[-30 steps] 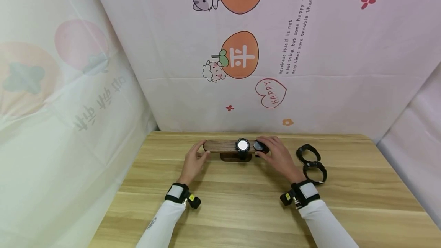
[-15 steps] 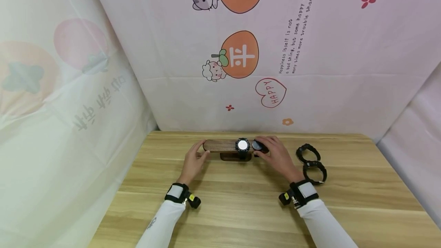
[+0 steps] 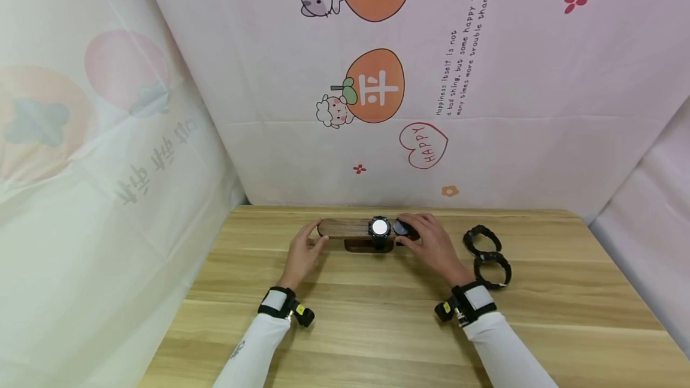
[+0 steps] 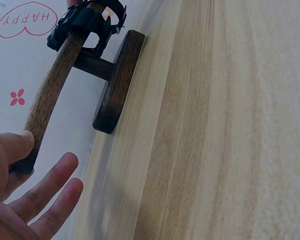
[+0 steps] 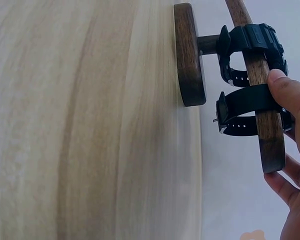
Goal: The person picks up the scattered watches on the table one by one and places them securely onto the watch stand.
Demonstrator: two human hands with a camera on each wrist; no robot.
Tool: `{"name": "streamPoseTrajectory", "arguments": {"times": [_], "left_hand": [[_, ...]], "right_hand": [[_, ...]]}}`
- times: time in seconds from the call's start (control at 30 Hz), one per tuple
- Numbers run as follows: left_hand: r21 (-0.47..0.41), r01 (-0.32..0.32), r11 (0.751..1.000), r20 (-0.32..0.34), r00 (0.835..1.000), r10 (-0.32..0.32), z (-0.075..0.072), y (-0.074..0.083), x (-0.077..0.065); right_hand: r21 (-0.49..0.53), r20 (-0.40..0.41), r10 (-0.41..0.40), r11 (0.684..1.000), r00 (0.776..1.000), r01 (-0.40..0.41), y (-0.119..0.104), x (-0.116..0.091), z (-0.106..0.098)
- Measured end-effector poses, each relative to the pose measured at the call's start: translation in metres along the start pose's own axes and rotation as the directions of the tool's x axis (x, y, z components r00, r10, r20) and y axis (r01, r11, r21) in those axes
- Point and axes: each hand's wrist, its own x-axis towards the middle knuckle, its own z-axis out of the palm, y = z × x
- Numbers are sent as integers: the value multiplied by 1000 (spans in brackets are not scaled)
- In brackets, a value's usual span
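A dark wooden watch stand [image 3: 345, 228] has a long bar on a post above a small base [image 4: 119, 82]. My left hand [image 3: 303, 256] pinches the bar's left end between thumb and a finger, other fingers spread in the left wrist view. Around the bar's middle loops a black watch with a bright white face [image 3: 380, 227]. Right of it, a black watch with a dark face [image 3: 402, 227] is looped over the bar. My right hand [image 3: 433, 247] grips this one, thumb on its near side. Its buckled strap [image 5: 250, 100] hangs under the bar in the right wrist view.
Two more black watches, one [image 3: 482, 239] behind the other [image 3: 493, 270], lie on the wooden table [image 3: 377, 328] right of my right hand. A printed white cloth [image 3: 302, 154] hangs behind the table's back edge, with more cloth at both sides.
My right hand has shifted slightly left, sliding the dark-faced watch along the bar toward the white-faced one. My left hand has stayed on the bar's left end.
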Motion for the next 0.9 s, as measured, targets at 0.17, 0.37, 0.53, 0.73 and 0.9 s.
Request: {"name": "streamPoseTrajectory", "arguments": {"times": [0.17, 0.37, 0.53, 0.73, 0.9], "left_hand": [[-12, 8, 1000, 3, 1000, -8, 0, 0, -1], [-8, 2, 1000, 1, 1000, -2, 0, 0, -1], [-8, 0, 1000, 2, 1000, 0, 0, 1, 0], [-4, -8, 1000, 9, 1000, 8, -1, 2, 0], [23, 0, 1000, 15, 1000, 0, -1, 4, 0]], "right_hand": [[-6, 8, 6, 1000, 1000, -6, -1, 0, 0], [2, 9, 19, 1000, 1000, -19, -2, -1, 1], [0, 14, 27, 1000, 1000, -27, -1, -1, 1], [0, 9, 31, 1000, 999, -31, -2, -1, 1], [-4, 18, 26, 1000, 1000, -26, -1, -1, 0]]}}
